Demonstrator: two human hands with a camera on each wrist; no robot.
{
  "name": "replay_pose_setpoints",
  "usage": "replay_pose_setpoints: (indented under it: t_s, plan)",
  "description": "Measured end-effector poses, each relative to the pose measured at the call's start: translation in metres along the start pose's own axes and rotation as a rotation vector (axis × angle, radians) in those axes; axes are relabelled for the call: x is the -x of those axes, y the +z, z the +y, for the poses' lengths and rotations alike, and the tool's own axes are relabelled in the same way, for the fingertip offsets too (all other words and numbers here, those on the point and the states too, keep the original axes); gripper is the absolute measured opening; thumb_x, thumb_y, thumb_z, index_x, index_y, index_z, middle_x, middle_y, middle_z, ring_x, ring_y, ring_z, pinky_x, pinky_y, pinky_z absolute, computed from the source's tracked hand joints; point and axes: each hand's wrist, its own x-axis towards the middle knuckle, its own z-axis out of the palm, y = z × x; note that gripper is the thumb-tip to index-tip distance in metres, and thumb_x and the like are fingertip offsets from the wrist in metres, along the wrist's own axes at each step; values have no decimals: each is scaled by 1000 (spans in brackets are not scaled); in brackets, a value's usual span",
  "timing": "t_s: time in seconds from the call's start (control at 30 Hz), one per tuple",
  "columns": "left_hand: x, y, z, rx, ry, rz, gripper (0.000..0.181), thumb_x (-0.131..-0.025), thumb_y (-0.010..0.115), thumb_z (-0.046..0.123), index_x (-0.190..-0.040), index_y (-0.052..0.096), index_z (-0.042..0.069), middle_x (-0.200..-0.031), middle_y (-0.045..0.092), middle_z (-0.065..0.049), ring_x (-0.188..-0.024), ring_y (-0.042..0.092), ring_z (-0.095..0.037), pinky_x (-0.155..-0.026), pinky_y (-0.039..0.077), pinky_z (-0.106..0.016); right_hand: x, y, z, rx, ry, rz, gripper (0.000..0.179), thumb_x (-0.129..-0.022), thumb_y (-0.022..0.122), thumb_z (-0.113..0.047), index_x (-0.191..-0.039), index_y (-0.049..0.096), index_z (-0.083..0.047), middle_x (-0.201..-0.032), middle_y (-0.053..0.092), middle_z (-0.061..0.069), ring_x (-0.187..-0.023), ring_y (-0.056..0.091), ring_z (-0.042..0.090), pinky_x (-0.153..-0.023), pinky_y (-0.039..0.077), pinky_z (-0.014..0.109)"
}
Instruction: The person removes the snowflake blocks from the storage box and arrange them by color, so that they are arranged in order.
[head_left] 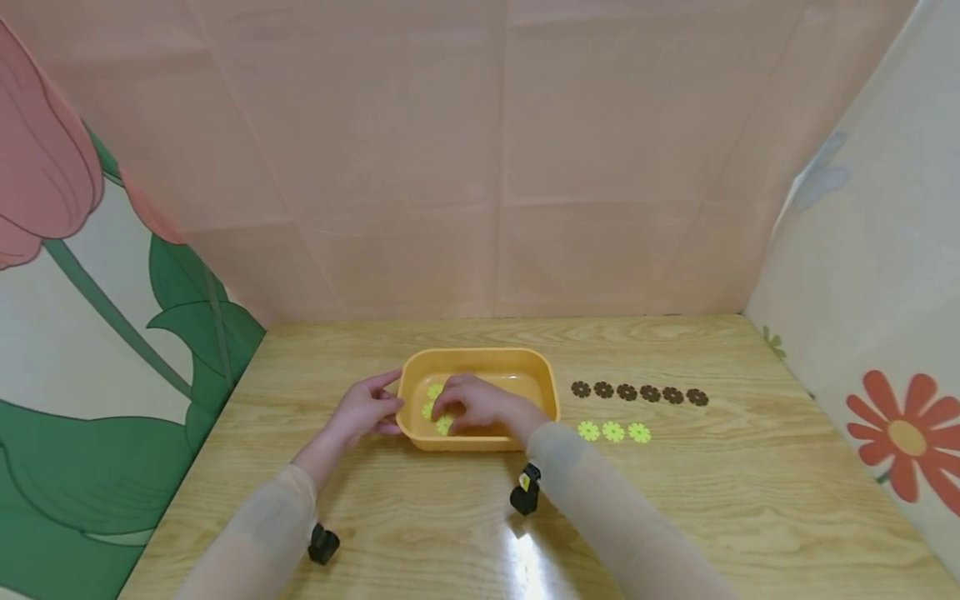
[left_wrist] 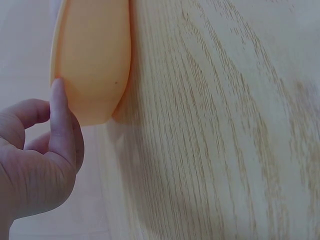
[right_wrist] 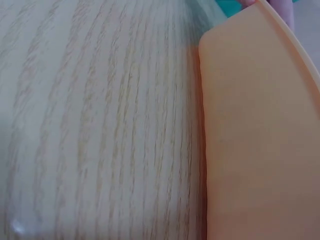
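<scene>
A yellow-orange plastic basin (head_left: 536,385) stands on the wooden table. My left hand (head_left: 363,408) is at its left end, and in the left wrist view one straight finger (left_wrist: 61,117) touches the wall by the rim. My right hand (head_left: 474,402) reaches down inside the basin with bent fingers. At its fingertips lies a yellow-green flower-shaped piece (head_left: 444,426); whether they pinch it is unclear. Two more such pieces, one of them a green flower piece (head_left: 435,390), are close by on the basin floor. The right wrist view shows the basin's outer wall (right_wrist: 260,125) but not the right hand.
Right of the basin, several dark brown flower pieces (head_left: 627,392) form a row. Nearer to me is a shorter row of three yellow-green flower pieces (head_left: 613,431). The wooden tabletop (head_left: 420,525) meets a pink-covered back wall (head_left: 495,183) and floral side panels.
</scene>
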Motion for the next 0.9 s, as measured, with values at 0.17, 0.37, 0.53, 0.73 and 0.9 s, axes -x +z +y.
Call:
replay_pose_setpoints:
  t_s: [0.17,0.37,0.53,0.73,0.9]
  plan:
    - [0,0,1,-4,1,3,62,-93,60,-8,-150,39,1,-92,54,-12,-65,61,-16,-60,64,-33,-1,1,1,42,21,-37,29,-79,83,-18,-106,73,-15,-110,60,1,-107,52,18,-102,42,32]
    - [1,-1,1,0,5,-1,62,-92,60,-9,-150,38,1,-91,54,-12,-64,61,-17,-59,64,-32,-3,2,1,60,83,-66,28,-79,83,-20,-103,69,-16,-103,57,-3,-100,50,16,-97,43,31]
    - [0,-1,0,3,1,-3,63,-92,59,-9,-150,38,0,-91,54,-12,-65,61,-16,-59,64,-32,-4,3,0,-7,106,-68,29,-80,83,-14,-101,63,-15,-94,55,-4,-89,49,13,-84,45,26]
    - [0,0,0,1,-6,7,62,-92,61,-8,-150,40,3,-91,54,-12,-66,61,-17,-59,64,-33,-3,0,-4,-125,167,-74,27,-84,79,-7,-102,60,-16,-87,58,0,-80,51,12,-71,47,24]
    - [0,0,0,0,-10,10,62,-93,60,-8,-150,41,3,-92,54,-13,-65,61,-16,-58,64,-32,4,-3,-6,-115,237,-58,25,-88,76,-12,-107,62,-20,-88,58,-3,-81,52,12,-73,49,25]
